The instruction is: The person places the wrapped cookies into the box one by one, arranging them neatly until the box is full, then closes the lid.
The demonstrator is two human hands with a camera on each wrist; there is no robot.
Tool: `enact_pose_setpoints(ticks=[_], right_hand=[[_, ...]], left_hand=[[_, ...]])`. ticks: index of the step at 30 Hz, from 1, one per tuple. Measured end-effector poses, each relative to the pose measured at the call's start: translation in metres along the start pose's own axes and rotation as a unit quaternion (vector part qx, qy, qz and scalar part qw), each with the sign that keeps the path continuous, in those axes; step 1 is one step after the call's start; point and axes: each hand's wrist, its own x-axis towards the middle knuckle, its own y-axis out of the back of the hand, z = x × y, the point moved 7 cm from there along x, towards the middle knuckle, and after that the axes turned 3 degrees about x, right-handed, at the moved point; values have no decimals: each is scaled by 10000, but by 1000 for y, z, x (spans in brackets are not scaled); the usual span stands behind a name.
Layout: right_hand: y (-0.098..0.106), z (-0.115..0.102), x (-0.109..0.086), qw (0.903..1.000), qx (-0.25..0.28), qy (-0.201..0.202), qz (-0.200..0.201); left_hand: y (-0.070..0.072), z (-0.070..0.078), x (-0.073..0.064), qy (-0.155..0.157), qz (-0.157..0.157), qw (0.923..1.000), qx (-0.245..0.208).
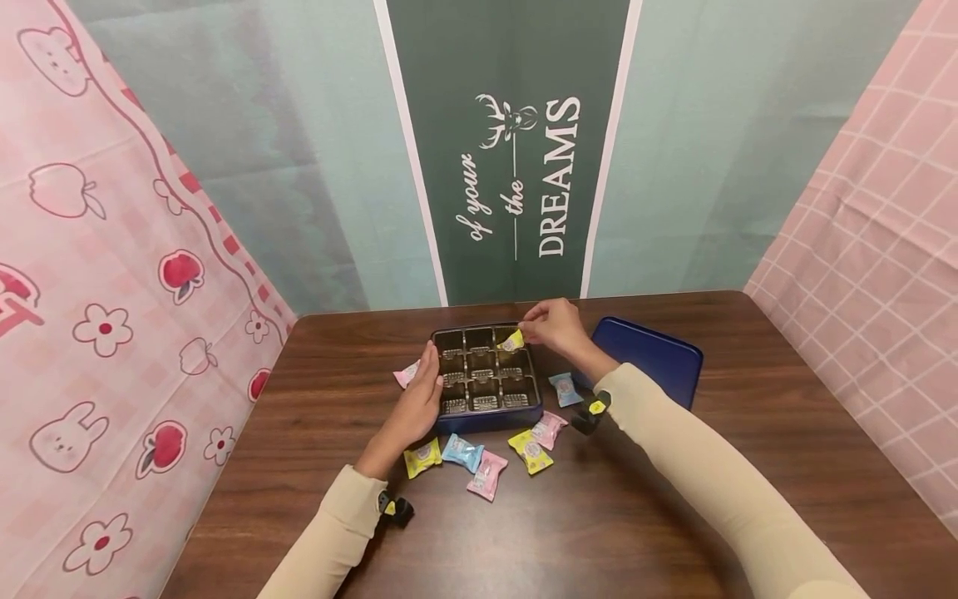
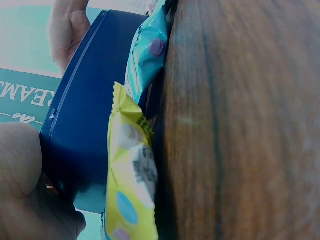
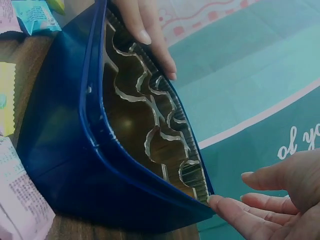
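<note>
A dark blue tin [image 1: 490, 421] with a divided black plastic tray [image 1: 482, 363] stands on the table. One yellow wrapped candy [image 1: 512, 341] lies in the tray's far right compartment. My right hand [image 1: 557, 326] is at that corner, fingertips beside the candy; in the right wrist view its thumb and fingers [image 3: 270, 200] are apart, with a fingertip at the tin's rim. Along the tin's left side rests my left hand [image 1: 416, 398], fingers extended against the wall. A yellow candy [image 2: 131, 175] and a blue candy [image 2: 146, 55] lie close to the tin's near side.
In front of the tin are more wrapped candies: pink [image 1: 488, 475], yellow [image 1: 530, 452] and pink [image 1: 550, 429]. A blue candy [image 1: 565, 389] lies to the right, a pink one [image 1: 405, 374] beyond my left hand. The blue lid [image 1: 662, 358] lies at the right, partly behind my right arm.
</note>
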Motion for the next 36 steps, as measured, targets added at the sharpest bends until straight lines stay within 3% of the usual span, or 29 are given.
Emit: enact_pose_setpoints(ticks=[11,36], right_hand=[[7,5,-12,9990,346,-156,-224],[28,19,-48,9984,135,-351,-424]], left_hand=[[0,-2,0,-19,46,10000,3],[-1,-2,0,5,-23,10000,33]])
